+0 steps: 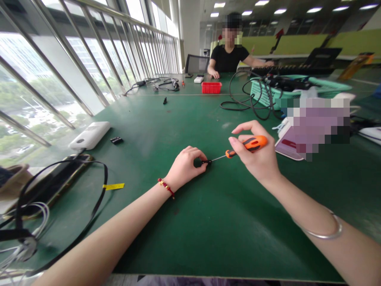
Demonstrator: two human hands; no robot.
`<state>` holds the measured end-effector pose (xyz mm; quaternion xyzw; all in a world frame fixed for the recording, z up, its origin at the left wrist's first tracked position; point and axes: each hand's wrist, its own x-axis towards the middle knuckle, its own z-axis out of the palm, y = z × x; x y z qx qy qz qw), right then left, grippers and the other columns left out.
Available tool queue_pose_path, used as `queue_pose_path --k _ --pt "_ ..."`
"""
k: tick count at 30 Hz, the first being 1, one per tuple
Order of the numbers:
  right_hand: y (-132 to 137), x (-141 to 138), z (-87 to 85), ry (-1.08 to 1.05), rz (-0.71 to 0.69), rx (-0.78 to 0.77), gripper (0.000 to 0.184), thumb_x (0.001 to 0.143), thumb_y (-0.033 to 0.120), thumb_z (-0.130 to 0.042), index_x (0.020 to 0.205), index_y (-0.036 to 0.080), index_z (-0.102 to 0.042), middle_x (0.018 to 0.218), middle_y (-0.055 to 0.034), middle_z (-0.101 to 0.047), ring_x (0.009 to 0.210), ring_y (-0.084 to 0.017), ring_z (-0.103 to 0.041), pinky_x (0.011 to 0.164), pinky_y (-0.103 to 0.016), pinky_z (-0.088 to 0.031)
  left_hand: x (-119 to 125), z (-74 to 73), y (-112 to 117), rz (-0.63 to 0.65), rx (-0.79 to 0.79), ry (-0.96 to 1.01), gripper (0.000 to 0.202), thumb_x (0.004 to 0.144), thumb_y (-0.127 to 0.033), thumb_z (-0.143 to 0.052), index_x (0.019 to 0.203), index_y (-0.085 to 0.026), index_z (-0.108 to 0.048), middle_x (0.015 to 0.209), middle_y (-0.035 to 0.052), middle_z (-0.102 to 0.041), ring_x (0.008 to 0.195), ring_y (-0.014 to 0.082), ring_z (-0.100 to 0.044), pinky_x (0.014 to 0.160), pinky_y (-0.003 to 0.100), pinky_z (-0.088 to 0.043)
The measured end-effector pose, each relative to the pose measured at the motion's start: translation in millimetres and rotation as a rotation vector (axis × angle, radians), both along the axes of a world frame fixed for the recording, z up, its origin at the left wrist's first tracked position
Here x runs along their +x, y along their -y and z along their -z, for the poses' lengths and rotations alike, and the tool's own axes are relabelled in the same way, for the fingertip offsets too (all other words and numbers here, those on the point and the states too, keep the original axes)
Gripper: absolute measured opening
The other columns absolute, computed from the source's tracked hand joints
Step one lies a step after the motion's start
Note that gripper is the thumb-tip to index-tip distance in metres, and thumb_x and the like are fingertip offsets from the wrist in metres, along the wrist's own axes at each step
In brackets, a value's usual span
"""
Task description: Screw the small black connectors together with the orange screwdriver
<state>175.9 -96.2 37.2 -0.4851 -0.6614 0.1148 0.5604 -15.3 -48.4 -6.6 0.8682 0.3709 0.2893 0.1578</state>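
Note:
My right hand holds a screwdriver by its orange and black handle, the index finger lifted off it. The thin metal shaft slants down to the left. Its tip meets a small black part whose exact kind I cannot make out. Thumb and fingers of my left hand pinch that part close above the green table. Another small black piece lies on the table farther left, and one more black piece sits farther back.
A white power bank, a phone and looped cables lie at left by the railing. Farther off is a red bin. To the right stand a green basket with cables and a pinkish device, partly blurred. Another person sits opposite.

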Motion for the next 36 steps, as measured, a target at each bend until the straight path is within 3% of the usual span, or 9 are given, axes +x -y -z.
queue_pose_path --k 5,9,13,17,20,26,31,36 --pt "-3.0 0.0 -5.1 0.005 0.033 -0.058 0.014 0.077 0.033 -0.063 0.077 0.023 -0.053 0.052 0.0063 -0.047 0.045 -0.010 -0.046 0.049 -0.023 -0.037 0.7 1.3 -1.7 0.014 -0.036 0.021 0.009 0.076 -0.019 -0.061 0.084 -0.019 -0.064 0.085 0.0010 -0.070 0.085 0.0178 -0.060 0.082 0.032 -0.048" --pt "-19.5 -1.2 -17.4 0.047 0.059 -0.087 0.018 0.065 0.020 -0.066 0.077 0.022 -0.052 0.059 0.0062 -0.048 0.049 -0.009 -0.043 0.049 -0.023 -0.038 -0.1 0.6 -2.1 0.027 -0.065 0.021 0.008 0.076 -0.019 -0.061 0.082 -0.020 -0.066 0.085 0.0006 -0.070 0.084 0.0176 -0.061 0.082 0.032 -0.049" --pt "-33.0 -6.5 -28.2 0.062 -0.043 -0.162 0.025 0.056 0.011 -0.064 0.074 0.022 -0.050 0.059 0.0067 -0.045 0.049 -0.008 -0.040 0.047 -0.024 -0.034 -1.3 -0.6 -2.9 0.042 -0.057 0.024 0.009 0.075 -0.018 -0.061 0.081 -0.020 -0.068 0.085 0.0007 -0.071 0.085 0.0177 -0.061 0.083 0.032 -0.048" --pt "-35.9 -11.5 -30.9 0.085 -0.088 -0.186 0.012 0.066 0.023 -0.063 0.066 0.020 -0.051 0.057 0.0042 -0.046 0.050 -0.010 -0.042 0.049 -0.024 -0.034 -1.3 -1.3 -5.3 0.036 -0.080 0.027 0.010 0.077 -0.020 -0.061 0.082 -0.020 -0.070 0.088 0.0016 -0.072 0.086 0.0184 -0.061 0.086 0.034 -0.048" --pt "-35.8 -12.9 -31.3 0.122 -0.001 -0.178 0.026 0.075 0.038 -0.060 0.059 0.019 -0.051 0.054 0.0022 -0.048 0.052 -0.011 -0.044 0.053 -0.026 -0.035 -1.3 -0.7 -7.7 0.021 -0.153 0.059 0.011 0.077 -0.022 -0.062 0.082 -0.020 -0.071 0.090 0.0017 -0.072 0.088 0.0184 -0.062 0.087 0.033 -0.048" --pt "-35.5 -11.1 -36.9 0.108 -0.071 -0.216 0.010 0.066 0.023 -0.061 0.065 0.019 -0.051 0.058 0.0041 -0.048 0.053 -0.010 -0.043 0.053 -0.025 -0.034 0.8 1.2 -14.1 -0.005 -0.330 0.151 0.011 0.074 -0.022 -0.065 0.081 -0.017 -0.072 0.087 0.0028 -0.073 0.083 0.0166 -0.066 0.081 0.028 -0.052" --pt "-41.3 -3.2 -40.4 0.121 -0.111 -0.266 0.017 0.060 0.015 -0.060 0.072 0.021 -0.049 0.058 0.0061 -0.042 0.051 -0.009 -0.038 0.049 -0.024 -0.032 10.4 1.7 -20.1 -0.029 -0.397 0.172 0.012 0.072 -0.022 -0.065 0.081 -0.016 -0.071 0.084 0.0032 -0.073 0.079 0.0158 -0.066 0.076 0.026 -0.053" --pt "-50.7 3.5 -36.7 0.140 -0.025 -0.217 0.021 0.073 0.036 -0.063 0.068 0.020 -0.050 0.059 0.0033 -0.045 0.053 -0.010 -0.039 0.052 -0.027 -0.031 13.7 2.6 -19.8 -0.042 -0.315 0.169 0.010 0.072 -0.021 -0.065 0.079 -0.017 -0.070 0.082 0.0019 -0.073 0.078 0.0151 -0.066 0.074 0.025 -0.052"
